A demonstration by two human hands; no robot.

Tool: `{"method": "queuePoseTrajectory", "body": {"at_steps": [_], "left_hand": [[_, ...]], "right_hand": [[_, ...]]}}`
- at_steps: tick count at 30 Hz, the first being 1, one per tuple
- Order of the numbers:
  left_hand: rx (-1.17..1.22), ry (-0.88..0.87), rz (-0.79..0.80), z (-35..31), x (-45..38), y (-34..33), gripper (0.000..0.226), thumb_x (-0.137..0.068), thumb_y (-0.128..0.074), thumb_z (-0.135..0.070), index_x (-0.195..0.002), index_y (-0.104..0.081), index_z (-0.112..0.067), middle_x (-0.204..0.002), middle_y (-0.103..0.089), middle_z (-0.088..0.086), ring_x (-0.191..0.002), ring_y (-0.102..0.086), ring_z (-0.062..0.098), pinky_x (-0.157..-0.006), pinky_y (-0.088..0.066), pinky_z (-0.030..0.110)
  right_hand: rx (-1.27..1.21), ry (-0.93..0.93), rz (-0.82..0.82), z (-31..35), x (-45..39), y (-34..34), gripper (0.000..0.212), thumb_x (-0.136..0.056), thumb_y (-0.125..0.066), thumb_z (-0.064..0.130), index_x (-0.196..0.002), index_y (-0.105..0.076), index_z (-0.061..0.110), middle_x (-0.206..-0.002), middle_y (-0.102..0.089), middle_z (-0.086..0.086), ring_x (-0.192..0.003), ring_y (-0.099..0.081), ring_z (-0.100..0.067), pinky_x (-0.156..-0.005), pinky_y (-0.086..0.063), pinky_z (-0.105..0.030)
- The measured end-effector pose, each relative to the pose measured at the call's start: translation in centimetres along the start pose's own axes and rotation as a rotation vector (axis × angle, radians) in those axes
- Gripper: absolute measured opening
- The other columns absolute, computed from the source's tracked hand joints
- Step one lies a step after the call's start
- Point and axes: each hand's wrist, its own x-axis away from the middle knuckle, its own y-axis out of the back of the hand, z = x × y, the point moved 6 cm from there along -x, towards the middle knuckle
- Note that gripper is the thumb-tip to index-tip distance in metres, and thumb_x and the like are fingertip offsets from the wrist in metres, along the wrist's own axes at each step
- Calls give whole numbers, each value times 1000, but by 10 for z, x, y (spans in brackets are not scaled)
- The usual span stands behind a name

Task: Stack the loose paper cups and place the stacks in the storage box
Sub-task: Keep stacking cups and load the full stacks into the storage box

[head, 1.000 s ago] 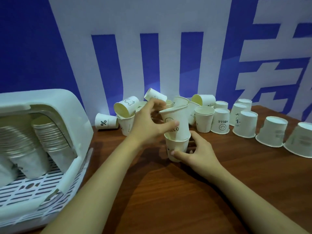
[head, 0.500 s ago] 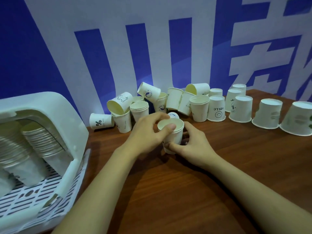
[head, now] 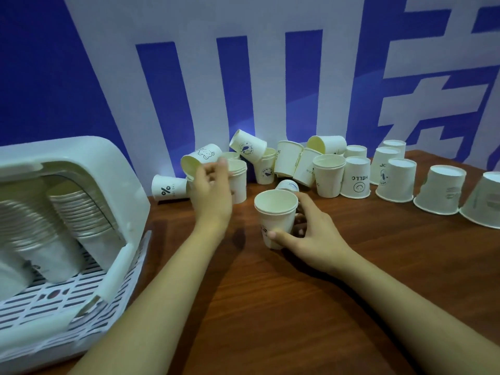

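Left hand (head: 211, 193) left nested cups (head: 276, 215); right hand's (head: 311, 234) fingers hidden behind.

Both forearms are bare from the bottom edge of the view up to the wrists, with no sleeves showing. The left hand (head: 209, 190) and the right hand (head: 311, 234) wear nothing: no gloves, rings, watch or bracelet. The fingernails are short and unpainted.

We read "HELLO", upside down above a smiley face, on an inverted cup (head: 355, 177) near the tabletop's far edge. A cup lying on its side (head: 169, 187) by the wall showed a bold "%" and small letters ending "OF DAY". Print on the other cups was too blurred to read.
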Motion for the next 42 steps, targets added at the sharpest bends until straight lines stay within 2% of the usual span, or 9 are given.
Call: {"method": "queuePoseTrajectory", "body": {"at_steps": [3, 7, 11, 14, 18, 23, 28, 33, 42], "left_hand": [[-119, 102, -242, 16, -18, 30, 16, -98, -58, -27, -83, -60, -32, -106, -64, -1, -91, -62, 15, -90, -60, 41], [-134, 159, -15, 18, -33, 25, 14, -92, -64, -21, -82, -74, -23, -105, -66, 7, -85, -58, 16, -79, -52, 33], [-68, 305, 129, 15, -36, 13, 25, -99, -61, -22, -120, -72, -16, -86, -61, 2, -71, -52, 12, -60, -46, 21], [-87, 291, 130, 22, -43, 15, 43, -98, -64, -21, -140, -62, -16, -98, -68, 3, -83, -62, 12, -72, -54, 24], [-288, 87, 34, 11, -42, 19, 49, -93, -74, -28, -141, -63, -25, -115, -67, -6, -105, -66, 17, -100, -56, 40], [-362, -309, -106, -39, -29, 23, 20, -91, -76, -17, -103, -65, -28, -85, -60, -23, -73, -58, 5, -78, -59, 34], [-306, -329, 192, -74, -11, -6, 30, -98, -69, -13, -118, -55, -31, -93, -67, -22, -95, -68, 6, -82, -56, 22], [-523, -460, 522, -105, 17, -28, 19, -95, -72, -7, -100, -76, -26, -88, -69, -20, -75, -64, -7, -61, -47, 6], [-746, -483, 623, -99, 17, -30, 15, -91, -78, -16, -101, -82, -27, -87, -69, -22, -83, -66, -3, -69, -46, 11]], "right_hand": [[-2, -1, 5, -3, -1, -2, 69, -79, -86, 40, -137, -48, 43, -122, -64, 23, -107, -60, 3, -83, -47, -16], [-9, -1, 14, -4, -1, -2, 68, -77, -87, 41, -135, -51, 45, -120, -67, 21, -108, -63, 1, -92, -54, -25], [-12, 12, 22, -6, -2, -3, 69, -75, -87, 43, -133, -50, 50, -119, -69, 22, -107, -64, 3, -91, -56, -26], [-9, 12, 19, -7, -3, -4, 70, -75, -88, 44, -133, -49, 50, -118, -68, 23, -107, -63, 6, -90, -55, -21], [1, 21, 28, -5, -3, -3, 68, -77, -87, 43, -132, -48, 54, -116, -67, 26, -105, -61, 10, -86, -53, -17], [-5, 46, 22, -2, -2, -2, 69, -77, -86, 45, -137, -51, 47, -119, -68, 25, -108, -63, 5, -89, -53, -20], [14, 48, 33, -1, -3, -2, 70, -79, -84, 49, -139, -49, 46, -124, -65, 26, -114, -60, 6, -97, -54, -27], [18, 28, 29, 0, -3, -2, 65, -76, -82, 52, -132, -52, 44, -119, -68, 22, -107, -63, 3, -91, -57, -30], [30, 7, 10, -2, -2, 0, 67, -79, -83, 51, -137, -52, 38, -125, -65, 21, -111, -61, 2, -95, -57, -31]]}}
